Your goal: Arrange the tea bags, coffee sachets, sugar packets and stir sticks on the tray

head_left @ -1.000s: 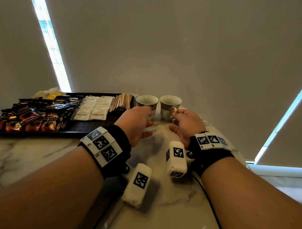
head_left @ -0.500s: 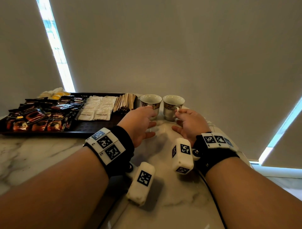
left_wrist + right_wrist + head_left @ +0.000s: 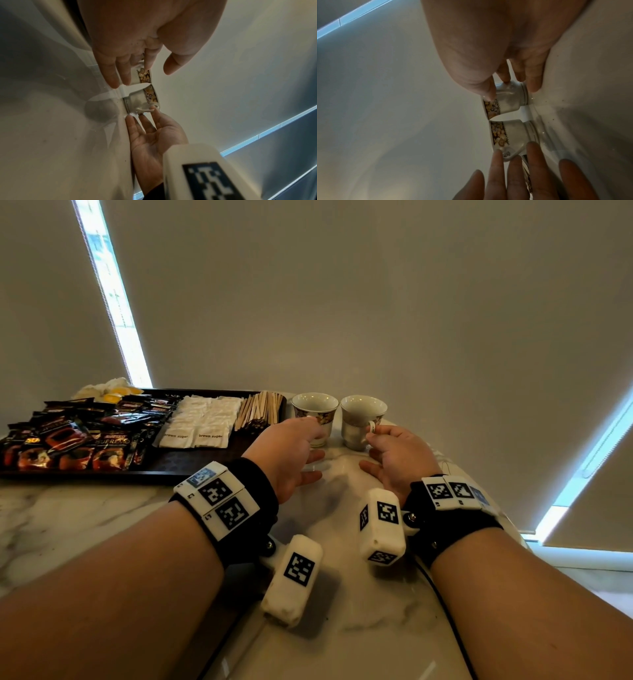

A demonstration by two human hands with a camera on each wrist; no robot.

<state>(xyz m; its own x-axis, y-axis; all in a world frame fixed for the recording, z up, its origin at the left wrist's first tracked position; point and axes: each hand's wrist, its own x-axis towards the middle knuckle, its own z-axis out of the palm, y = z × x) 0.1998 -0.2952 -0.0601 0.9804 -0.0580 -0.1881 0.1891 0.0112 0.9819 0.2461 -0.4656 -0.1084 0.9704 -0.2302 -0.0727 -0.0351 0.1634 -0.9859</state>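
Both hands barely moved vs 1 s ago: left hand [image 3: 289, 451] pinched left cup [image 3: 315, 410], right hand [image 3: 397, 453] pinched right cup [image 3: 363, 414] handle, w/ sachets, sugar, sticks already on tray [image 3: 85, 474] at surface's far-left edge, so arranging looked done.

White marble table [image 3: 68, 529] against pale roller blinds [image 3: 376, 302], daylight strips [image 3: 113, 299] at their edges.

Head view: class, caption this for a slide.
Both hands, left hand and right hand, touch two teacups beside the stocked tray.
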